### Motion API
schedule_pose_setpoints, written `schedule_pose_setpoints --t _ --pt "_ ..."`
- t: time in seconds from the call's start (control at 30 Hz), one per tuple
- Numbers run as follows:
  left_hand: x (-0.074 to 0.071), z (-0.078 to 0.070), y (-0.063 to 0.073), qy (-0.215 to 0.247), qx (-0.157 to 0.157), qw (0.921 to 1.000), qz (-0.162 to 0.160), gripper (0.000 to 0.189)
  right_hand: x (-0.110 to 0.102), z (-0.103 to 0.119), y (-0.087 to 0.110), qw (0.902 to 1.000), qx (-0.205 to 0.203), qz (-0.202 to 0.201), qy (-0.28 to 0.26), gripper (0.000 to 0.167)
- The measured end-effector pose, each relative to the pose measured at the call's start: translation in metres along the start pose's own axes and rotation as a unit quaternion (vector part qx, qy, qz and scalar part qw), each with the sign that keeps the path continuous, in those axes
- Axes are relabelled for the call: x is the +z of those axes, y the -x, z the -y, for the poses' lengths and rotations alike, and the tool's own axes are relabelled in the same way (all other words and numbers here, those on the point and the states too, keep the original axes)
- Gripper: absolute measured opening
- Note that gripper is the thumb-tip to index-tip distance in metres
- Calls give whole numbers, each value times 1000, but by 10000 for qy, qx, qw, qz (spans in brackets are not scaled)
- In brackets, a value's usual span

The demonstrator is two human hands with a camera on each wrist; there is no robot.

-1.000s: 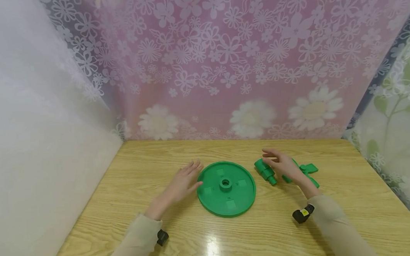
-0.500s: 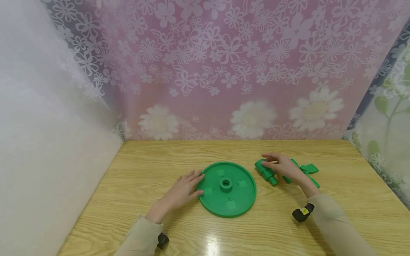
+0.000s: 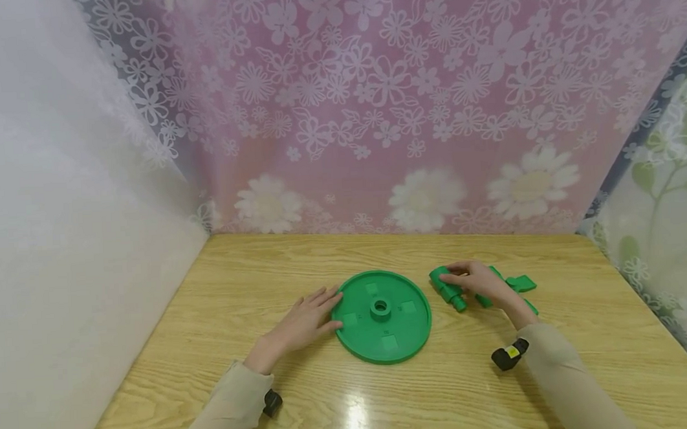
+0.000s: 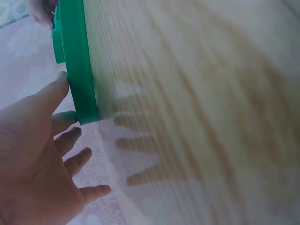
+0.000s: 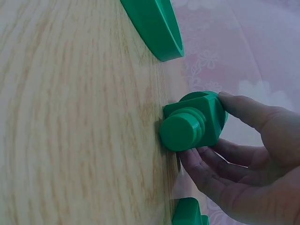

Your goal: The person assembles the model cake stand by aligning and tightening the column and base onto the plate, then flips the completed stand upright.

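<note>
The right grip (image 3: pixel 482 283) pinches the one peg (image 3: pixel 449 292) between thumb and fingertips, closed to its width, on or just over the table (image 3: pixel 253 271). The peg should be light, stiff and slightly slick, best held by its thick body. The left grip (image 3: pixel 302 321), fingers spread, touches the single disc (image 3: pixel 362 340); one cross (image 3: pixel 522 284) lies just right of the right grip.

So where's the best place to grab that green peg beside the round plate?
Probably the wide body of the green peg, coming from the right with thumb and fingers on opposite sides. The peg lies on its side, so its thick, flat-sided part can be pinched across, leaving the narrow end free. The right hand holds it about like that.
</note>
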State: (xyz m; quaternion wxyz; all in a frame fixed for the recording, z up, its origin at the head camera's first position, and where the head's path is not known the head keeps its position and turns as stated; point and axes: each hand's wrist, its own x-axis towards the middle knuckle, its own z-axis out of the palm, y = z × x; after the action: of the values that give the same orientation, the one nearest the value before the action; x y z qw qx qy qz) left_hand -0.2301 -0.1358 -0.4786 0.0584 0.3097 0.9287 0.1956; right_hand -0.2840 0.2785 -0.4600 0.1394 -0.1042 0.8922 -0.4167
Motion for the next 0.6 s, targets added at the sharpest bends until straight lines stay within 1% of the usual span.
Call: schedule_pose_setpoints --t 0.17,0.33,0.47,0.6 --pt "-2 -4 2 -242 -22 9996 152 66 1 -3 0 9999 120 -91 -27 74" --pt "-2 -8 3 -547 -114 9981 265 66 3 -5 2 9995 123 -154 -264 77" --pt "-3 -11 3 -627 -215 9971 364 66 3 -5 3 9988 68 -222 -428 76" --pt "-3 -13 3 -656 -267 9967 391 65 5 -4 4 9984 27 -365 -432 77"
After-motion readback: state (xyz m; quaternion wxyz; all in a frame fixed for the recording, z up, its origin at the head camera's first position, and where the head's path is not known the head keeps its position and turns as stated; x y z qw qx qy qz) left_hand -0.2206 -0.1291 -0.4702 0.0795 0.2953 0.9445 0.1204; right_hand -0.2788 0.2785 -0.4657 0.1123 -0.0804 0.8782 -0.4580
